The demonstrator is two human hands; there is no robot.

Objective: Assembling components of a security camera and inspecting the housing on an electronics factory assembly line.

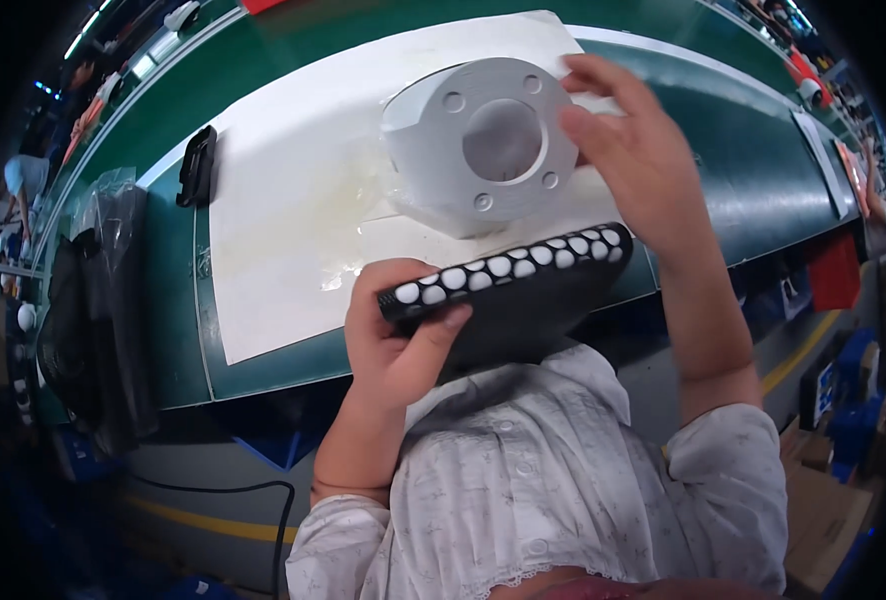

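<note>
A black slab-like piece (pixel 523 310) with rows of white round pads along its upper edge is tilted in front of my body. My left hand (pixel 393 340) grips its left end, thumb on the near side. Beyond it, on the white sheet, stands a white hollow housing (pixel 418 165) with a round opening and several small round recesses in its front face. My right hand (pixel 643 150) is at the housing's right rim, thumb and fingers apart. The thumb overlaps the rim; whether it presses on it I cannot tell.
A large white sheet (pixel 283 180) covers part of the green table (pixel 753 190). A small black plastic part (pixel 198 165) lies at the sheet's left edge. Dark bagged items (pixel 113 300) hang at the far left. Cardboard boxes (pixel 823 500) stand on the floor at right.
</note>
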